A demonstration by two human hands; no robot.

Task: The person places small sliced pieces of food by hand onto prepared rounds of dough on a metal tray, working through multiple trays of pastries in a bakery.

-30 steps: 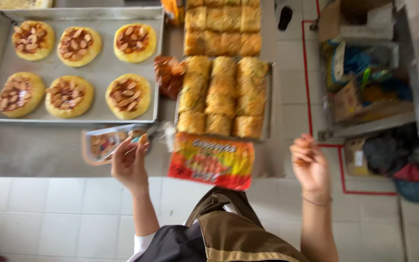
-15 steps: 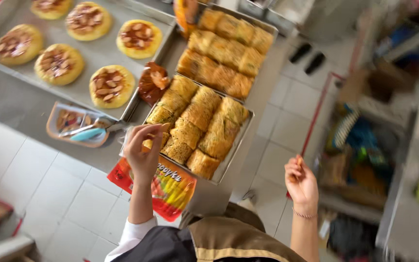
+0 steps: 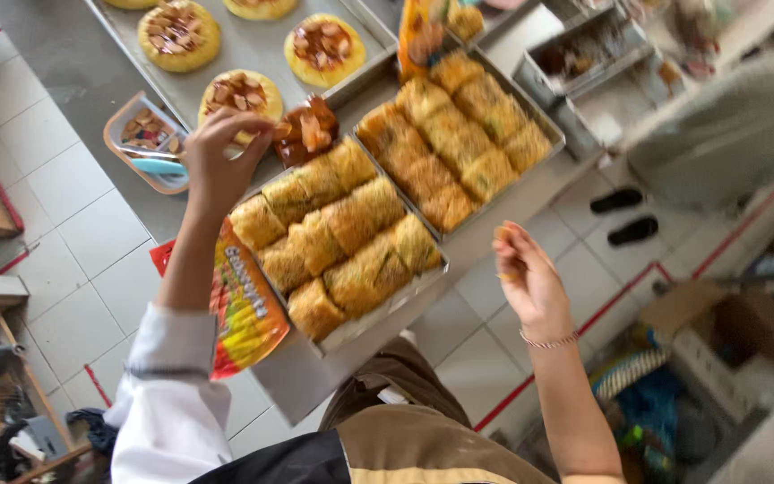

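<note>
Hands over the metal tray of golden square pastries (image 3: 423, 282)

Right hand (image 3: 526, 282) empty, loosely curled off tray's right. Left hand (image 3: 217, 161) at tray's far-left, fingers pinching small topping bit. Beyond: clear bag of brown chunks (image 3: 308, 130), topped round breads (image 3: 239, 94) done; pastries w/o topping.

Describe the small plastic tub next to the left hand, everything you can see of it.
The small plastic tub is a shallow rounded rectangle of clear plastic with an orange-tinted rim and no lid. It sits flat on the grey steel counter, against the edge of the baking tray of round topped breads. Inside lie brownish sliced pieces and a light blue utensil along its near side. The left hand hovers just right of it, not touching it.
</note>
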